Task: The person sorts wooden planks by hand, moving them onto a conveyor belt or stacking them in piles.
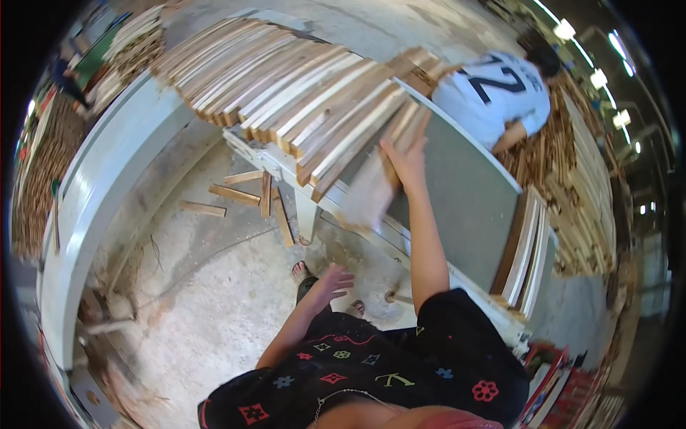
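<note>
My right hand (407,161) is closed on a wooden board (375,187), whose near end is blurred by motion. The board is tilted over the bench, beside a long row of upright wooden boards (286,89). Under that hand lies the dark bench top (457,186). My left hand (332,286) hangs in front of my body above the floor, its fingers apart and holding nothing.
A few boards (525,250) stand at the bench's right end. Beyond the bench a person in a white shirt (493,96) bends near stacked wood (579,193). Short offcuts (236,194) lie on the floor. A curved pale machine part (107,171) rises at left.
</note>
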`<state>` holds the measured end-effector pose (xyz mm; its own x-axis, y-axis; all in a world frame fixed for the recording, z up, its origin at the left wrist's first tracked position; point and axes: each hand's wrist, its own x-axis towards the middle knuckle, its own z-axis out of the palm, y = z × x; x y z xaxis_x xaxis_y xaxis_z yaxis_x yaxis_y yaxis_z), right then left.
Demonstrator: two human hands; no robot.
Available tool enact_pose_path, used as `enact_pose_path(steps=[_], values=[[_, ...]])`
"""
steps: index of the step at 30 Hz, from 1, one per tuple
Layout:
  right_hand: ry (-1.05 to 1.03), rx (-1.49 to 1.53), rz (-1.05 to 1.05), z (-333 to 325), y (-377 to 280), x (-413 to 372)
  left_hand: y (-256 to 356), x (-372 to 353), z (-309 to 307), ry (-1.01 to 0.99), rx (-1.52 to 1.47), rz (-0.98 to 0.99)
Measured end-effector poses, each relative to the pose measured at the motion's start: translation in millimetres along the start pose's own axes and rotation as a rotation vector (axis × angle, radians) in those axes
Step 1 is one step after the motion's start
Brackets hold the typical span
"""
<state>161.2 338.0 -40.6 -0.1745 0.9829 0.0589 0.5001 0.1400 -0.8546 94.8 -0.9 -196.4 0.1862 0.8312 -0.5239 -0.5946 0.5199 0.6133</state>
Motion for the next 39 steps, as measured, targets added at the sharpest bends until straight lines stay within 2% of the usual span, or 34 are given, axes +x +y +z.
enact_pose_path(steps=[2, 3, 5, 8, 10, 12, 13, 14, 15, 17, 20, 23, 27, 29, 32, 35, 36, 39], values=[[0.021, 0.355, -0.009, 14.5, 15.1, 8.2, -7.7, -2.3, -27.0, 0.087, 0.011, -0.003], [-0.002, 0.314, -0.015, 8.8, 13.2, 0.9, -13.4, -1.6, -39.3, 0.123, 0.023, -0.042], [-0.098, 0.586, 0.062, -7.7, 20.2, -28.3, -27.1, 2.1, -61.2, 0.190, 0.064, -0.114], [0.172, 0.233, -0.051, -90.7, 39.5, -91.8, -34.1, 3.8, -70.2, 0.223, 0.194, -0.209], [0.554, -0.471, -0.239, -166.2, 88.0, -123.1, -43.0, 5.1, -74.1, 0.236, 0.208, -0.189], [0.785, -0.939, 0.008, -233.0, 126.7, -152.0, -49.8, 5.6, -68.6, 0.219, 0.206, -0.153], [0.748, -1.053, 0.278, -259.1, 138.6, -162.2, -53.4, 8.0, -64.6, 0.213, 0.198, -0.125], [0.794, -1.136, 0.313, -277.7, 147.5, -169.9, -54.4, 10.0, -54.6, 0.212, 0.167, -0.135], [0.634, -0.957, 0.492, -298.9, 152.8, -168.5, -55.1, 10.7, -44.8, 0.197, 0.089, -0.150], [0.518, -0.752, 0.537, -321.0, 168.4, -159.0, -53.9, 14.3, -5.1, 0.135, 0.036, -0.112], [0.528, -0.726, 0.497, -327.4, 181.5, -142.3, -61.5, 30.2, 47.2, -0.069, 0.080, -0.114], [0.567, -0.691, 0.420, -331.4, 187.8, -141.5, -66.9, 39.8, 117.5, -0.227, 0.152, -0.204], [0.462, -0.691, 0.329, -311.7, 168.7, -205.4, -68.6, 33.2, 206.4, -0.584, 0.285, -0.240], [0.429, -0.672, 0.238, -293.8, 150.9, -255.9, -79.0, 41.4, 230.8, -0.676, 0.269, -0.238], [0.368, -0.638, 0.150, -263.8, 122.4, -332.1, -101.1, 57.4, 251.7, -0.721, 0.083, -0.308], [0.370, -0.599, 0.079, -229.8, 104.9, -378.7, -100.3, 33.3, 276.6, -0.559, -0.130, -0.354], [0.348, -0.543, 0.058, -224.4, 103.6, -383.7, -101.1, 31.6, 271.3, -0.570, -0.180, -0.326], [0.280, -0.286, 0.040, -216.9, 105.8, -383.4, -92.6, 22.7, 256.0, -0.361, -0.170, -0.300]])
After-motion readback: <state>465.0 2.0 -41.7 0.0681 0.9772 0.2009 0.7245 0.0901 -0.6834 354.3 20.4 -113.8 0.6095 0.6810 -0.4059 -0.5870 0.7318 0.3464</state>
